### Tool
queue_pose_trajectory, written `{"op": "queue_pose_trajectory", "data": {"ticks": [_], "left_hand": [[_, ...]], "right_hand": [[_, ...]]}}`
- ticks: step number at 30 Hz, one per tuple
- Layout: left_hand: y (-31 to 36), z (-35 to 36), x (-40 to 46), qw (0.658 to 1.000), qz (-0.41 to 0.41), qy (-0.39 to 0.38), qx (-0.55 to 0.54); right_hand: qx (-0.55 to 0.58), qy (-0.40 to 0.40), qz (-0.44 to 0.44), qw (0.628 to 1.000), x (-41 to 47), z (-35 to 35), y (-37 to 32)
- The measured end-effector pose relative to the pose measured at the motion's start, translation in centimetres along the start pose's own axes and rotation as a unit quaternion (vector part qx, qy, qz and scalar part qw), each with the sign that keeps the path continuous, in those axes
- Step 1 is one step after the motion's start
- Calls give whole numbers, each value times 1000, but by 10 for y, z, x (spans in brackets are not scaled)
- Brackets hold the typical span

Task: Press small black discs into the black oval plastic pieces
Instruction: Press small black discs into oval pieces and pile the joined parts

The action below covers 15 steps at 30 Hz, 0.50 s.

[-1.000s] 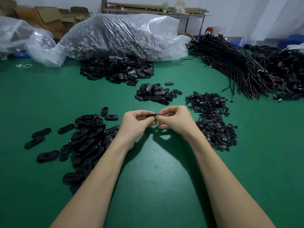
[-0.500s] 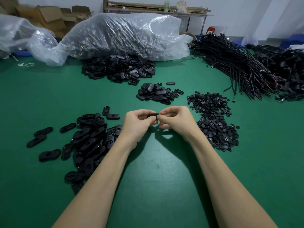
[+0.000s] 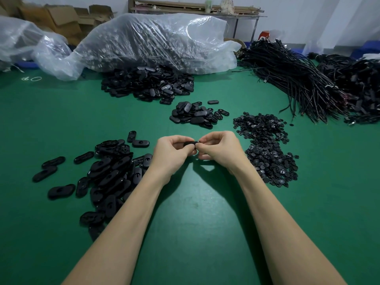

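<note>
Both hands meet over the middle of the green table. My left hand point(image 3: 171, 152) and my right hand point(image 3: 221, 150) pinch one black oval piece point(image 3: 190, 143) between their fingertips, held edge-on just above the table. Whether a disc sits in it is hidden by the fingers. A spread of small black discs point(image 3: 267, 149) lies right of my right hand. A loose heap of black oval pieces point(image 3: 109, 173) lies left of my left arm. A smaller heap of oval pieces point(image 3: 195, 115) sits beyond the hands.
A large pile of oval pieces point(image 3: 148, 84) spills from a clear plastic bag point(image 3: 156, 42) at the back. Bundles of black cables point(image 3: 298, 81) fill the back right. Cardboard boxes point(image 3: 61, 19) stand behind the table at the left.
Both hands stay together on the same oval piece, with only slight finger movement. The camera view has shifted a little.
</note>
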<state>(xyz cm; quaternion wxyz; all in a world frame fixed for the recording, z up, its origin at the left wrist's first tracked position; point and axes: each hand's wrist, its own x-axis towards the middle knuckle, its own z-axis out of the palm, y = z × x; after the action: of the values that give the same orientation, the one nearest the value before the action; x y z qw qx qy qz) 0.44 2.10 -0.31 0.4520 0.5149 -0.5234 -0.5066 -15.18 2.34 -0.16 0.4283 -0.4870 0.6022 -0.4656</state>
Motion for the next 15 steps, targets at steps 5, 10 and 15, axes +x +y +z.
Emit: {"op": "queue_pose_trajectory", "data": {"ticks": [5,10,15], "left_hand": [[-2,0,2,1000,4,4,5],[-1,-4,2,1000,-1,-25,-18],[-2,-2,2,1000,4,-12,-3]], "right_hand": [[5,1,6,1000,1,0,3],[51,-9,15,999,0,-1,3],[48,-7,15,999,-2,0,3]]}}
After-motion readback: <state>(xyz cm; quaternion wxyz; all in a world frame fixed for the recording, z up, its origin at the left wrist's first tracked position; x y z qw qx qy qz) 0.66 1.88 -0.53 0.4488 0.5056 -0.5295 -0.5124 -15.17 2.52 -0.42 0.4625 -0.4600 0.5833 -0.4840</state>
